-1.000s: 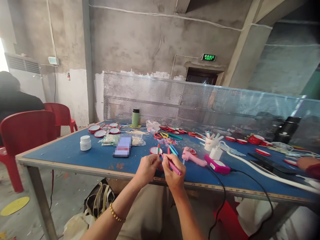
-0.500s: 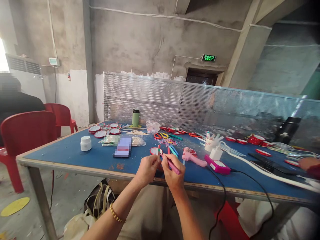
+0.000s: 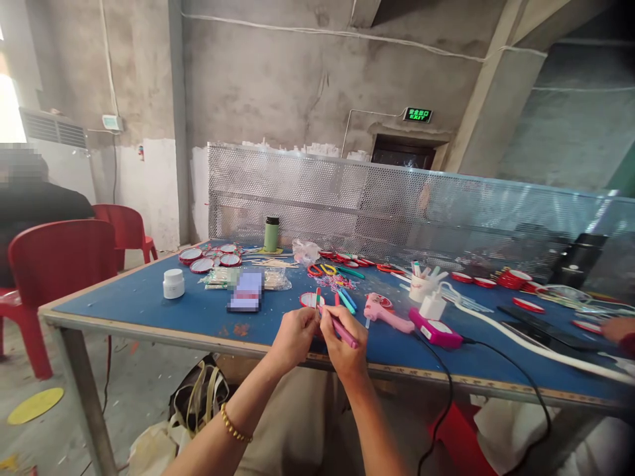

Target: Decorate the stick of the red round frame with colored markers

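My left hand (image 3: 296, 336) is closed in a pinch around a thin flat stick (image 3: 318, 297), which stands upright with red and green colour on it. In my right hand (image 3: 343, 347) is a pink marker (image 3: 345, 334), gripped like a pen, its front end close to the stick. My fingers hide the lower stick and the marker's tip. Just behind my hands lies a round white disc with a red rim (image 3: 308, 300). Several coloured markers (image 3: 348, 300) rest on the table beyond my right hand.
A pink glue gun (image 3: 389, 316) and a magenta box with a black cord (image 3: 435, 328) lie to the right. A phone (image 3: 245, 291), bagged sticks (image 3: 278, 279) and a white jar (image 3: 173, 284) are leftward. Another person's hand (image 3: 619, 328) is at the far right.
The view has shifted slightly, moving the surroundings a little rightward. My hands keep nearly the same grip and place. The other person's hand at the right edge has changed position slightly.
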Available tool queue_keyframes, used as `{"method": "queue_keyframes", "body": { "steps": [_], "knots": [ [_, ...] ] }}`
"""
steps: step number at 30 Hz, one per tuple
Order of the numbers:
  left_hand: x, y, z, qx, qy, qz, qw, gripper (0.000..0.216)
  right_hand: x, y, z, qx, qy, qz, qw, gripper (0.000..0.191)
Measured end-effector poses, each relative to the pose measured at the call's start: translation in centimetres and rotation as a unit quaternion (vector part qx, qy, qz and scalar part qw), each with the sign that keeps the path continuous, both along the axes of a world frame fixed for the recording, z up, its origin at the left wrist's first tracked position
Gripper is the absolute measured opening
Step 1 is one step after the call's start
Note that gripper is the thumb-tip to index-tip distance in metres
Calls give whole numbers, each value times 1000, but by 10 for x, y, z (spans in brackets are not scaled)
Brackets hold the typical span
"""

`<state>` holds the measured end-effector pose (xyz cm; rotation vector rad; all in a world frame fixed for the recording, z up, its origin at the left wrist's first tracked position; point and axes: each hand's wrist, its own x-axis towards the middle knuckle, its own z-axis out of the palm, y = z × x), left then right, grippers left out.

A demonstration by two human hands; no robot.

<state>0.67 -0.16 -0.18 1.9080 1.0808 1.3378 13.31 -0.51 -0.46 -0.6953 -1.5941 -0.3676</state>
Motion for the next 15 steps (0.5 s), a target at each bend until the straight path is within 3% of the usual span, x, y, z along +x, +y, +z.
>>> {"method": "queue_keyframes", "body": {
  "steps": [15],
  "knots": [
    [-1, 0, -1, 7, -9, -12, 1000, 35, 1, 2, -2, -3, 24, -10, 1000, 14]
  ]
}}
